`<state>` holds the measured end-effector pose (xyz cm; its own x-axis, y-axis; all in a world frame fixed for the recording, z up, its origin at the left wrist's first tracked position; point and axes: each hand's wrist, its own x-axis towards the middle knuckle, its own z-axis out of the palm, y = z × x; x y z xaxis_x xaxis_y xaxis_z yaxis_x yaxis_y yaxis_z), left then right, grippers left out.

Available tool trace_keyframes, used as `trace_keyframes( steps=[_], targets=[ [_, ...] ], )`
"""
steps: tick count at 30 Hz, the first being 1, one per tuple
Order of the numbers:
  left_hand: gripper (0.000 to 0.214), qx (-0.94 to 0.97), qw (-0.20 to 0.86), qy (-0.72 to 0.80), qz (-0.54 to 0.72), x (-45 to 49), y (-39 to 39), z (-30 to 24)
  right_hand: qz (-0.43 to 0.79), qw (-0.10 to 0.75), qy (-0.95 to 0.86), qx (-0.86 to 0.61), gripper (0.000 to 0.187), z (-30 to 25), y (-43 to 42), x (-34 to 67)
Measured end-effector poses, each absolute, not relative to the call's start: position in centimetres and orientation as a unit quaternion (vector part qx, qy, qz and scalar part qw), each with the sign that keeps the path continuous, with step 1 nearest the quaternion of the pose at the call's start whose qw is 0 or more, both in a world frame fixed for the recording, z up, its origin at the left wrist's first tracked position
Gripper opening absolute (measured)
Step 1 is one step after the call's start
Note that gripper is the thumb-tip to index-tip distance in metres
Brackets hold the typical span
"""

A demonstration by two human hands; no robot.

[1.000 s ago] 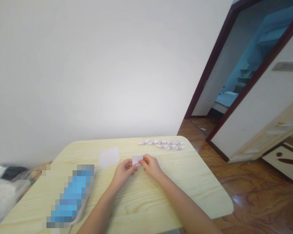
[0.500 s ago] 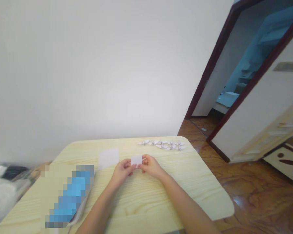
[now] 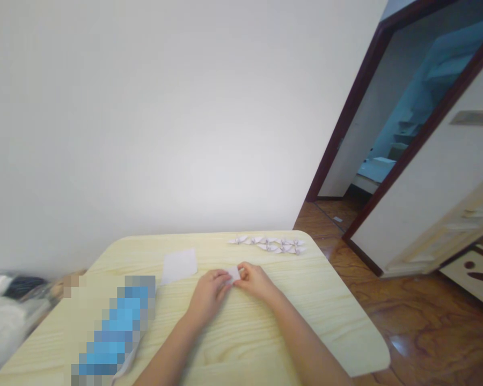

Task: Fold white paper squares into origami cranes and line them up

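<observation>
My left hand (image 3: 209,292) and my right hand (image 3: 256,280) meet near the middle of a pale wooden table (image 3: 225,343). Both pinch a small folded piece of white paper (image 3: 234,274) held low against the tabletop, mostly covered by my fingers. A flat square sheet of white paper (image 3: 180,265) lies to the left of my hands. Several small folded paper cranes (image 3: 269,244) lie in two short rows near the table's far right corner.
A pixelated blue and grey object (image 3: 115,327) lies on the table's left side. A white wall stands behind the table. An open doorway (image 3: 402,123) and a brown wooden floor (image 3: 426,316) are to the right. Blurred dark and white items sit at the far left edge.
The small paper, held up and showing as a rectangle before, has come down to the tabletop and looks smaller between my fingers. The view has shifted slightly downward.
</observation>
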<state>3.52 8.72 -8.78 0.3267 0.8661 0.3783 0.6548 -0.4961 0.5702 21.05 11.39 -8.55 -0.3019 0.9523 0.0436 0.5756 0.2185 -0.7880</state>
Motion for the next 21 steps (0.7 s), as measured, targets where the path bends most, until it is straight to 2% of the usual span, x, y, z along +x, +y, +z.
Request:
trace_keyframes(
  steps=[4,8,11,14,17,21],
  targets=[
    [0.033,0.826,0.111,0.499,0.237,4.1,8.2,-9.4,0.253,0.243,-0.759,-0.548,0.025,-8.3,11.5,21.1],
    [0.036,0.834,0.075,0.513,0.188,4.6,7.9,-9.4,0.194,0.263,-0.754,-0.57,0.033,-7.9,11.5,21.3],
    [0.04,0.845,0.059,0.502,0.175,4.8,7.9,-9.7,0.181,0.265,-0.75,-0.578,0.027,-7.4,11.4,21.6],
    [0.043,0.854,0.05,0.489,0.172,4.7,8.0,-10.2,0.163,0.212,-0.767,-0.583,0.021,-7.1,11.3,21.8],
    [0.044,0.852,0.037,0.491,0.177,4.7,8.1,-10.4,0.143,0.168,-0.773,-0.594,0.024,-7.3,11.4,21.8],
    [0.047,0.855,0.03,0.49,0.17,4.6,8.1,-10.3,0.119,0.162,-0.763,-0.614,0.031,-7.8,11.8,21.7]
  ],
)
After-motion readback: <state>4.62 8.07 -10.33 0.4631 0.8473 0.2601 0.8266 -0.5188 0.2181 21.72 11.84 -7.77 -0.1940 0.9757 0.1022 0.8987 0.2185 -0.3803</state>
